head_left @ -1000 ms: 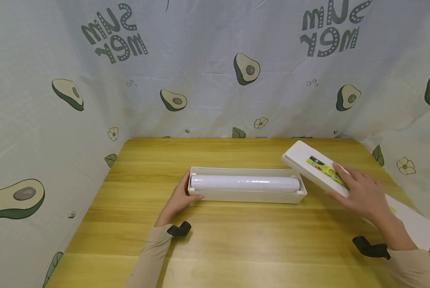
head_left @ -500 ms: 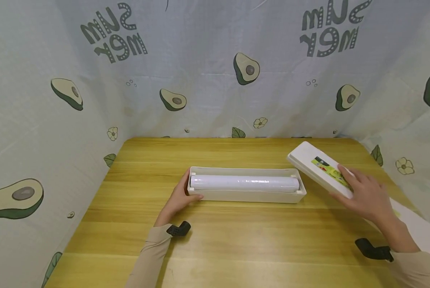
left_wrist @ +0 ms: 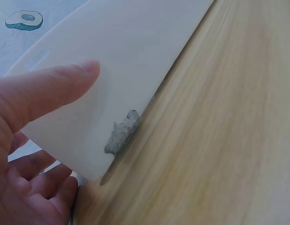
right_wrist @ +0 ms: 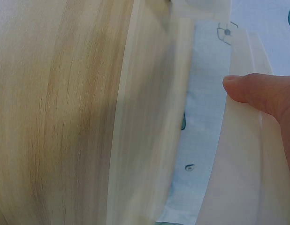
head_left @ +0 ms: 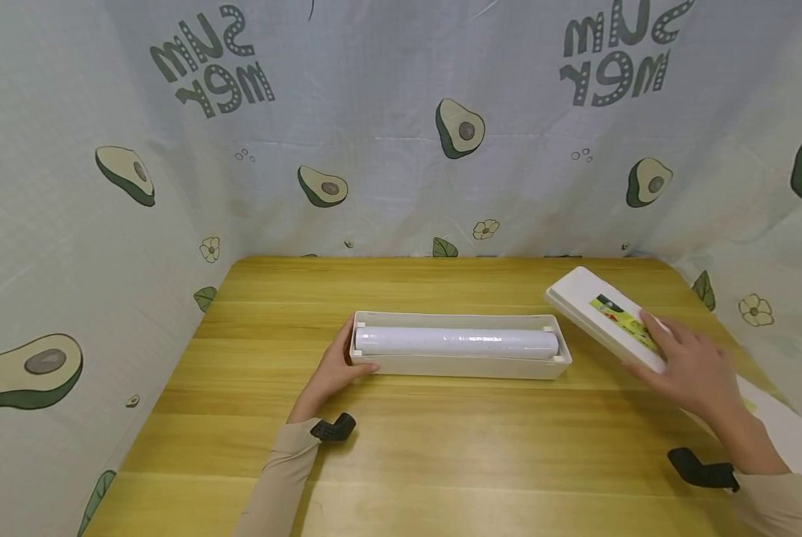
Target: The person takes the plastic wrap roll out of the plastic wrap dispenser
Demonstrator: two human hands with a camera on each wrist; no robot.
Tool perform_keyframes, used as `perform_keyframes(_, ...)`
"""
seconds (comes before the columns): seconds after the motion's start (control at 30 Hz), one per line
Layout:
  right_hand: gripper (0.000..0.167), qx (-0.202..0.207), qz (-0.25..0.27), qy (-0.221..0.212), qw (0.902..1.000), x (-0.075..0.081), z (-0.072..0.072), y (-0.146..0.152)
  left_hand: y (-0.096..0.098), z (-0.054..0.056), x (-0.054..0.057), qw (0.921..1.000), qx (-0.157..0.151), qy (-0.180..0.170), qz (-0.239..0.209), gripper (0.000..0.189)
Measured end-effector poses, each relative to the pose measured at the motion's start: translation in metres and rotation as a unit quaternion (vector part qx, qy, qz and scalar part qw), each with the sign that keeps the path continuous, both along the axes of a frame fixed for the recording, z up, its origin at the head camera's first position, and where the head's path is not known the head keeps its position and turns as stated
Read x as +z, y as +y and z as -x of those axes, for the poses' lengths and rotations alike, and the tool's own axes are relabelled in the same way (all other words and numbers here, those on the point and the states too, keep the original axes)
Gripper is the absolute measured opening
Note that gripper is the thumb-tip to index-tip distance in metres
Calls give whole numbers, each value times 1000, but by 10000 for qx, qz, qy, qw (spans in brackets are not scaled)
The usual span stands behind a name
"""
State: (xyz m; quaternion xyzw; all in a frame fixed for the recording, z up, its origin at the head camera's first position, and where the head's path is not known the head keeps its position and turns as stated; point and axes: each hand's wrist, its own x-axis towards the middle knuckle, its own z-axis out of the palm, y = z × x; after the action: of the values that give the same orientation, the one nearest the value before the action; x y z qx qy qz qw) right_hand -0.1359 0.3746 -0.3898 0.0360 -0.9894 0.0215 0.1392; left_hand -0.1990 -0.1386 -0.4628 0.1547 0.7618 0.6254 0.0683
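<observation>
A long white plastic wrap dispenser box [head_left: 468, 366] sits lidless on the wooden table, a glossy white roll [head_left: 454, 342] lying inside along its length. My left hand [head_left: 332, 367] grips the box's left end, thumb against the front wall and fingers round the end. The left wrist view shows that thumb [left_wrist: 65, 86] on the smooth wall, above a grey scuffed patch [left_wrist: 122, 132] at the lower corner. To the right, my right hand [head_left: 692, 369] grips the long white lid [head_left: 578, 294] around its middle, over a yellow-green label [head_left: 615, 317]. The lid slants, its near end at the frame's right edge.
The wooden table [head_left: 441, 447] stretches in front of the box and behind it. A pale curtain [head_left: 387, 89] printed with avocados encloses the back and both sides. Black wrist mounts [head_left: 333, 427] sit on both forearms.
My right hand has moved the lid slightly right and toward me, farther from the box. My left hand and the box stay in place.
</observation>
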Motion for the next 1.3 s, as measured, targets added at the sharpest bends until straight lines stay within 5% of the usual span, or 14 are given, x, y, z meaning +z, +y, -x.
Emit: perform_keyframes(1.3, 95, -699, 435, -586, 9949, -8, 1, 33, 0, -1, 2, 9999, 48, 12, 113, 103)
